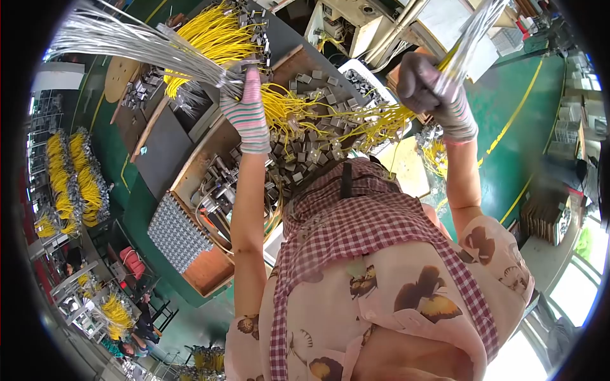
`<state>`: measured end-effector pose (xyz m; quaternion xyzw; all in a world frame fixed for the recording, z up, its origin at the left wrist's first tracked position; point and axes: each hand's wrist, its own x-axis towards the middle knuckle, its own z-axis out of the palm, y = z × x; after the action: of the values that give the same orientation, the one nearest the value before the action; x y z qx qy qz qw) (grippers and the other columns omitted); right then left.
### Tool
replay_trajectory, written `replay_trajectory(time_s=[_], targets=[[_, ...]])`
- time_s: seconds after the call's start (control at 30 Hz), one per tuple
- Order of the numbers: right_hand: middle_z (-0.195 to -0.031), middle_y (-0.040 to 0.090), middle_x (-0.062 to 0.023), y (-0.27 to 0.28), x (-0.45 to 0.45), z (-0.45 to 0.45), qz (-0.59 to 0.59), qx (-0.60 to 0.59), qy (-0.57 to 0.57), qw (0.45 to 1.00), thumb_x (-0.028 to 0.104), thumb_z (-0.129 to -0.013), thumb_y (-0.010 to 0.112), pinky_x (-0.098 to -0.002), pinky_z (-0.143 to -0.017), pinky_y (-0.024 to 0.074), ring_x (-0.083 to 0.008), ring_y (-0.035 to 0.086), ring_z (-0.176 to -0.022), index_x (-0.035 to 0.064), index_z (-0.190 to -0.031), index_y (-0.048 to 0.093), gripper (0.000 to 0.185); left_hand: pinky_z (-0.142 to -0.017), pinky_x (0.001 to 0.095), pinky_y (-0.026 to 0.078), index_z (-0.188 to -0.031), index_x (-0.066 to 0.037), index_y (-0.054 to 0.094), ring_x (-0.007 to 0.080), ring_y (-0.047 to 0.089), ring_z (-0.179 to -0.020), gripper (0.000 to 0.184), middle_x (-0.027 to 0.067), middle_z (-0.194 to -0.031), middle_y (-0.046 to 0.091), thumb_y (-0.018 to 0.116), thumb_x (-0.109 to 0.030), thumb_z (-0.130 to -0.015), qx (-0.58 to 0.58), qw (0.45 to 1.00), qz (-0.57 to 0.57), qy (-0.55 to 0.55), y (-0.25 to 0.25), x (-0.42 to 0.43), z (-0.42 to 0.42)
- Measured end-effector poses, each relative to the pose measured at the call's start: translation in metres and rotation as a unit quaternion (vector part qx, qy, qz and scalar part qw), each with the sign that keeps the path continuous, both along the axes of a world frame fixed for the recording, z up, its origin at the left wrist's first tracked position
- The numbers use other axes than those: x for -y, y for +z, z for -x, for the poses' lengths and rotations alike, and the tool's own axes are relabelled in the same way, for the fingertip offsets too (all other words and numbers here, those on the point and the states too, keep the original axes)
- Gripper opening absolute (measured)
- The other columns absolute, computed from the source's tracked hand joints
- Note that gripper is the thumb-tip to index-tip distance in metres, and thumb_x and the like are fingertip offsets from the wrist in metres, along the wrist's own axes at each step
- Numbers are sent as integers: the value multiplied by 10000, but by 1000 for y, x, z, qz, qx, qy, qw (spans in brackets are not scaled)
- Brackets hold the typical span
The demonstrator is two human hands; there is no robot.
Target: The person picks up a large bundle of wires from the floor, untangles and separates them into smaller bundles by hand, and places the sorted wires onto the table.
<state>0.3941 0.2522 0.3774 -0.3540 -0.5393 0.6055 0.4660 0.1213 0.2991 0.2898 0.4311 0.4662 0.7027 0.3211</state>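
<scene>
My left hand [246, 114], in a striped knit glove, is closed around a bundle of wires [146, 51]. Its silvery strands fan out to the upper left. Yellow wires [283, 105] trail from the other side of that hand toward a heap of small grey metal blocks [318, 140]. My right hand [435, 95], its glove darkened at the fingers, is clenched around a second wire bundle [467, 47], whose pale strands point up and right. From it, yellow wires [375, 124] stretch left toward the same heap. Both hands are raised above the bench.
A thick pile of yellow wires [213, 32] with grey blocks lies on the dark bench [165, 149]. A tray of grey parts [181, 232] sits at the bench's near left. More yellow wire bundles [70, 181] stand on a rack at far left. People are in the lower left background.
</scene>
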Motion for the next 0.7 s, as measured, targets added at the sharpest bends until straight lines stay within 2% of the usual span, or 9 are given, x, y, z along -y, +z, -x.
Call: replay_trajectory(time_s=[0.2, 0.3, 0.33, 0.4, 0.47, 0.53, 0.57, 0.6, 0.7], targets=[[-441, 219, 81, -2, -13, -26, 1, -44, -42, 998, 407, -880, 553, -198, -361, 215, -48, 236, -365, 45, -717, 490, 402, -866, 322, 425, -1142, -28, 591, 169, 590, -891, 258, 64, -1032, 627, 511, -25, -897, -148, 989, 26, 6, -16, 4, 16], [-443, 248, 82, 6, -32, -34, -6, -5, -74, 997, 410, -878, 558, -202, -359, 211, -43, 243, -364, 65, -730, 510, 379, -863, 288, 432, -1196, 1, 515, 129, 556, -976, 344, 56, -1121, 573, 565, -52, -860, 19, 996, 6, -84, -14, 14, 14], [-444, 267, 80, 3, -44, -35, 10, 37, -112, 993, 411, -878, 558, -204, -359, 208, -38, 248, -366, 75, -737, 526, 366, -833, 249, 447, -1219, -15, 481, 106, 543, -983, 440, 54, -1131, 549, 646, -96, -820, 162, 975, -33, -145, -13, 17, 16], [-451, 301, 78, -4, -69, -32, 10, 126, -174, 977, 432, -864, 569, -213, -356, 186, -26, 256, -370, 95, -743, 566, 358, -1078, 361, 234, -1373, -10, 309, 216, 361, -1258, 719, 103, -1359, 397, 522, -480, -872, 27, 952, -124, -279, -8, 29, 29], [-460, 428, 16, -47, -122, -39, -119, 199, -223, 947, 452, -835, 592, -255, -378, 308, -108, 367, -379, 67, -814, 607, 386, -1090, 387, 192, -1383, -22, 299, 247, 306, -1286, 831, 125, -1403, 330, 520, -587, -815, 117, 932, -82, -332, -14, 25, 48], [-678, 641, -105, -59, -158, -26, -144, 512, -278, 800, 341, -834, 583, -365, -614, 486, -276, 618, -636, 73, -891, 636, 279, -1089, 417, 185, -1387, -27, 289, 276, 281, -1301, 814, 148, -1413, 308, 617, -476, -791, 186, 939, -86, -276, -13, 19, 61], [-719, 646, -128, -63, -165, -10, -195, 569, -300, 740, 339, -822, 589, -389, -651, 491, -300, 628, -691, 87, -920, 628, 273, -1089, 419, 188, -1393, -36, 278, 279, 267, -1312, 802, 153, -1417, 303, 639, -413, -785, -81, 984, -86, -131, -6, 13, 70], [-760, 650, -150, -69, -172, 8, -245, 619, -319, 674, 336, -810, 595, -413, -689, 495, -325, 638, -746, 101, -948, 621, 274, -1090, 420, 191, -1400, -45, 267, 282, 253, -1324, 797, 157, -1422, 298, 662, -350, -778, -338, 938, -68, 31, -1, 6, 76], [-788, 651, -153, -54, -180, 61, -229, 670, -222, 670, 274, -783, 617, -429, -652, 496, -329, 636, -736, 115, -975, 580, 252, -1058, 491, 212, -1344, -66, 362, 324, 345, -1263, 670, 185, -1289, 437, 630, -195, -744, -690, 691, -90, 196, 66, -17, 71]])
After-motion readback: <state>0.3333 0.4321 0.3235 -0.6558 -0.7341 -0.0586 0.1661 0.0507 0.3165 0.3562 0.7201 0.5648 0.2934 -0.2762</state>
